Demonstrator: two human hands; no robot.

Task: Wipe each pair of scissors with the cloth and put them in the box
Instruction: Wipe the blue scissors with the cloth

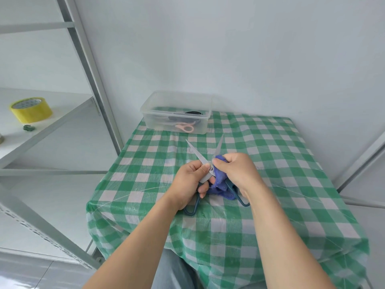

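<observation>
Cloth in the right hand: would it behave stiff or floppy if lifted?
Probably floppy: the cloth bunches and droops under the right hand. Likely light, since a mere pinch holds it. Its fuzzy surface probably grips rather than slips on the scissors.

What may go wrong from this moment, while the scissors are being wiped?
1. The scissors are spread open, and the left hand holds one bare blade near the pivot; a slip might cut that hand.
2. The right hand presses the blue cloth against the other blade; its edge could cut through.
3. Put into the box open, they may snag the pink-handled pair inside.
</observation>
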